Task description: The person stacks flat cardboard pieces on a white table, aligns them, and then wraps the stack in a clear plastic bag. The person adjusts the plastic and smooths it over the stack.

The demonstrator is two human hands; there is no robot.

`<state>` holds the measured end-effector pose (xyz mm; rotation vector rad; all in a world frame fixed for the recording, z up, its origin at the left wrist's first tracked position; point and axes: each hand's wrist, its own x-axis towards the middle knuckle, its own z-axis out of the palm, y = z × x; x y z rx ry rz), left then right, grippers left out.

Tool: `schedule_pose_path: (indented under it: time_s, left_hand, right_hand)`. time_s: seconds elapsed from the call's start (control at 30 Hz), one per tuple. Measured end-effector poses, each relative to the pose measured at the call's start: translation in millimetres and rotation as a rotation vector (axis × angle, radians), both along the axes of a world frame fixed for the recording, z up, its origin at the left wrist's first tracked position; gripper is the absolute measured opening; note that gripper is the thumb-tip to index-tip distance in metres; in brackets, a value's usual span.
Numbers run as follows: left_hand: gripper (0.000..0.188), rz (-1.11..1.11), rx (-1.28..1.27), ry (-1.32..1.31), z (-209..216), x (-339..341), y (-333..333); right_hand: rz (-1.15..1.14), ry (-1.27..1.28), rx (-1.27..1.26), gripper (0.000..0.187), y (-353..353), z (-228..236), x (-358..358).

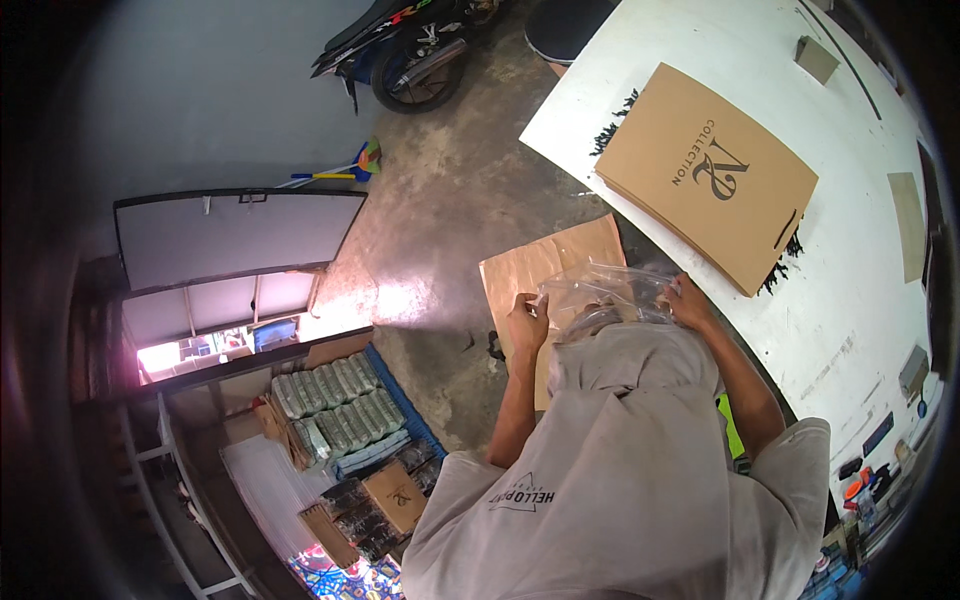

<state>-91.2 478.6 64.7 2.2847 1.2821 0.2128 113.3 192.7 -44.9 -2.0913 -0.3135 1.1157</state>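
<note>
A clear plastic bag or sheet (pixel 610 280) is stretched between my two hands in front of my body. My left hand (pixel 527 325) pinches one side of it, fingers closed. At the opposite side, beside the table edge, my right hand (pixel 687 303) grips the plastic too. Beneath and beyond the plastic shows a large piece of brown paper or cardboard (pixel 510 270), partly hidden by my left arm. To the right, a stack of flat brown paper bags (pixel 720 150) with black cord handles lies on the white table (pixel 810 340).
Grey blocks (pixel 816 60) and small tools (pixel 870 490) lie along the table's far side. A motorcycle (pixel 410 65) and round black stool (pixel 568 28) stand beyond. At left are wrapped bundles (pixel 335 400), brown boxes (pixel 395 497) and an open doorway (pixel 230 340).
</note>
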Motion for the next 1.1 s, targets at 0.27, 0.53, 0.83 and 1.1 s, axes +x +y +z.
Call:
schedule_pose_path:
  time_s: [0.27, 0.53, 0.83, 1.1]
  left_hand:
    - [0.037, -0.113, -0.043, 0.089, -3, 4, 18]
    - [0.036, -0.246, -0.086, 0.126, -25, 5, 57]
    - [0.037, -0.378, -0.168, 0.099, -38, 17, 138]
    - [0.039, -0.432, -0.173, 0.119, -39, 27, 194]
  right_hand:
    - [0.013, -0.138, 0.045, 0.039, 17, -2, -7]
    - [-0.111, -0.241, -0.087, 0.039, 39, 19, -22]
    - [-0.209, -0.233, -0.145, 0.041, 108, 46, -44]
    - [-0.371, -0.523, -0.080, 0.025, 148, 25, -56]
